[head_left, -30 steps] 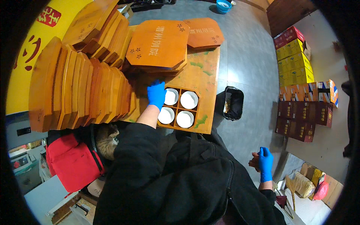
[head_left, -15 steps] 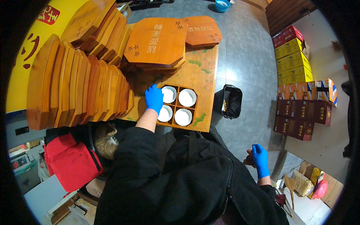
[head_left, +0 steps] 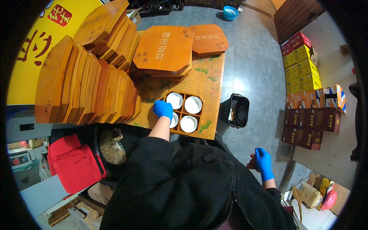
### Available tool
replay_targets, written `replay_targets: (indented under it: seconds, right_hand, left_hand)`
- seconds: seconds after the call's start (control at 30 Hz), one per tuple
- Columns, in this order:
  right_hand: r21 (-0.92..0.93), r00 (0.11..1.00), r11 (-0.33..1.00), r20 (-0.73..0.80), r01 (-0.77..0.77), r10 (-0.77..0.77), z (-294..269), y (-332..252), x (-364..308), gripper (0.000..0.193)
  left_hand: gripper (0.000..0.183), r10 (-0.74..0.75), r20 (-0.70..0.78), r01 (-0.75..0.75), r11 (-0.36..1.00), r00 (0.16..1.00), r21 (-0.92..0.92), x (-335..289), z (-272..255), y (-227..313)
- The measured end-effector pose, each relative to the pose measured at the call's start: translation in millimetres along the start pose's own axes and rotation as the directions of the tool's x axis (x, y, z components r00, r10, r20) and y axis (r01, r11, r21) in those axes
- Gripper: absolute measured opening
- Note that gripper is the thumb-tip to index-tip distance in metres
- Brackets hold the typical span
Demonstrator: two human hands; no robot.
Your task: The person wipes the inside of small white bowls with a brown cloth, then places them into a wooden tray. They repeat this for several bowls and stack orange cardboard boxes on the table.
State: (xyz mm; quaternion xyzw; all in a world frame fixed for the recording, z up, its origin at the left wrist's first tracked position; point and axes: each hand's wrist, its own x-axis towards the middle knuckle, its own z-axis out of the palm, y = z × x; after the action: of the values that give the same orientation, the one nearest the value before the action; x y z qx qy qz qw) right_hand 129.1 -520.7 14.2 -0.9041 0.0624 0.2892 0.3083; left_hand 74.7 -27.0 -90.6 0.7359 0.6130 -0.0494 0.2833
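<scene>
My left hand (head_left: 163,110), in a blue glove, is at the left edge of a square wooden compartment tray (head_left: 203,102) with cut corners. Its fingers are curled in, and what they hold, if anything, is hidden. Round white bowls sit in the tray's compartments: one at upper left (head_left: 175,101), one at upper right (head_left: 193,104), one at lower right (head_left: 188,124). The hand partly covers another bowl (head_left: 174,120) at lower left. Out to the right, my blue-gloved right hand (head_left: 263,160) is closed beside a small brownish shape too unclear to name.
Stacked octagonal wooden lids (head_left: 88,88) crowd the table's left; more lids (head_left: 163,50) lie behind the tray. A black-lined bin (head_left: 239,111) stands right of the table (head_left: 211,82). Boxes (head_left: 306,73) line the right wall. A cat (head_left: 112,147) lies lower left, near red cloth (head_left: 74,165).
My left hand has shifted slightly right and nearer along the tray's left edge, its fingers more curled. The right hand has hardly moved. The whole view has tilted a little.
</scene>
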Motion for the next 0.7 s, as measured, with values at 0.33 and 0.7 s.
replay_targets:
  seconds: [0.33,0.7]
  right_hand:
    - [0.866,0.917,0.438,0.351,-0.242,-0.187,35,-111,60,0.04]
    - [-0.403,0.361,0.339,-0.023,0.85,-0.932,53,-219,-10,0.034]
  left_hand:
    - [0.029,0.488,0.47,-0.036,0.721,0.736,-0.692,-122,-6,22]
    - [0.039,0.924,0.036,-0.326,0.17,0.38,-0.93,-198,9,102]
